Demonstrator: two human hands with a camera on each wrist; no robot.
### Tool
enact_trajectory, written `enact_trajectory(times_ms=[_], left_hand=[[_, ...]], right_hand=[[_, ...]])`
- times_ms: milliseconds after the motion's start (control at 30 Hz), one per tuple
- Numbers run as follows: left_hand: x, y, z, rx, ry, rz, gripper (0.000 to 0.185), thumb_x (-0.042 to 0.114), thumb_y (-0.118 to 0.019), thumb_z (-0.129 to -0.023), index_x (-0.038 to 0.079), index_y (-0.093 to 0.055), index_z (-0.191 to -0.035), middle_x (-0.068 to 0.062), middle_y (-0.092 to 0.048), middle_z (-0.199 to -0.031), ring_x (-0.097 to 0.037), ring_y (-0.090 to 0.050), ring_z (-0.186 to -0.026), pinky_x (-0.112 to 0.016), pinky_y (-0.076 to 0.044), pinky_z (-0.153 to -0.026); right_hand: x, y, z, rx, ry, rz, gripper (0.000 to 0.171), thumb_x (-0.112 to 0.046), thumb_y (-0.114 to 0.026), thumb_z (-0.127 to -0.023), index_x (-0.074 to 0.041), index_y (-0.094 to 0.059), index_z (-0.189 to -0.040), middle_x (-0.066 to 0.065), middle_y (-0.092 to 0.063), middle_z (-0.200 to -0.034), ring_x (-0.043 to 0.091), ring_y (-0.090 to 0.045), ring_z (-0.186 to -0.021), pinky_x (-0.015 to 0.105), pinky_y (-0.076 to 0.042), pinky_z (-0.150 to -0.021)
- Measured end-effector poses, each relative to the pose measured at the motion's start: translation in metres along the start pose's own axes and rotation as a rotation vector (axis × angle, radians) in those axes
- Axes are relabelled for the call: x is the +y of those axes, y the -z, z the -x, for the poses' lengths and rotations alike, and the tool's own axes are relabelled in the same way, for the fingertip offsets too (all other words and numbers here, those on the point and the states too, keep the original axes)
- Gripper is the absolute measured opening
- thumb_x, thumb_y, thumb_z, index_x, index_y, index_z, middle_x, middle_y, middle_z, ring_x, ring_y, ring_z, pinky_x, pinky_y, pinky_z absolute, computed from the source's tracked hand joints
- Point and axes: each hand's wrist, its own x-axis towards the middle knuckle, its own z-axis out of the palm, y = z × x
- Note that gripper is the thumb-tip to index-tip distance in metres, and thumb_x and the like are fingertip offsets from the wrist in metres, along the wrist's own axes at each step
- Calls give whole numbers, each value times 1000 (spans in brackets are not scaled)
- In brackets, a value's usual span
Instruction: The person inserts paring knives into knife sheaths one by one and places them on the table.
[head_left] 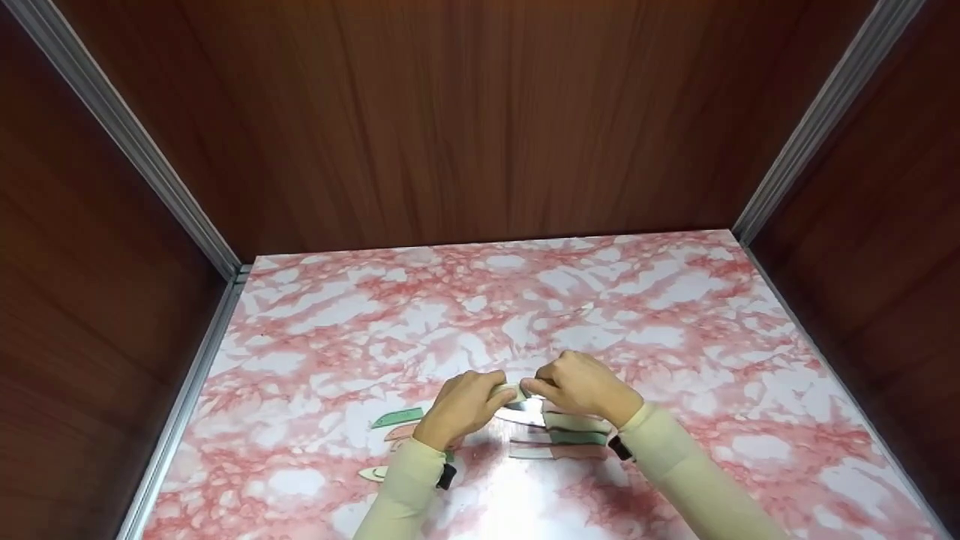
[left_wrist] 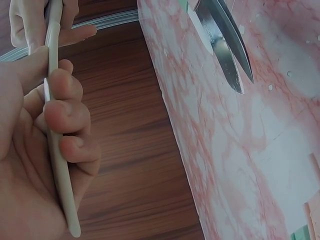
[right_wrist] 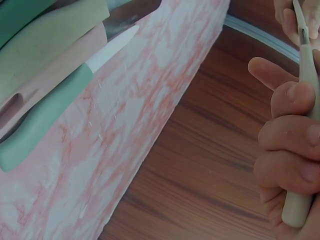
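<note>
My left hand curls its fingers round a slim cream blade cover, seen edge-on in the left wrist view. The right hand grips the cream handle of a knife. Both hands are close together above the table, cover and knife in line end to end. A short dark part shows between handle and cover; how far the blade sits inside is hidden. Below the right hand lie a cream-handled knife, a green-handled one and a pink-handled one, blades pointing left.
Left of the left forearm lie a green blade cover, a pink cover and a cream cover. A light green handle with a white blade lies among the knives. Brown wood-look panels enclose the marbled table.
</note>
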Motion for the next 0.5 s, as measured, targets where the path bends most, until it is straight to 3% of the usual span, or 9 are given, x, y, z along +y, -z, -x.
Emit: enact_trajectory(times_ms=[500], left_hand=[[-3, 4, -2, -30, 26, -18, 29, 42, -51, -96, 19, -54, -79, 10, -41, -59, -6, -37, -51, -25, -35, -53]], right_hand=[[3, -7, -4, -43, 1, -6, 45, -44, -47, -98, -21, -54, -60, -15, -33, -48, -3, -28, -41, 19, -34, -45]])
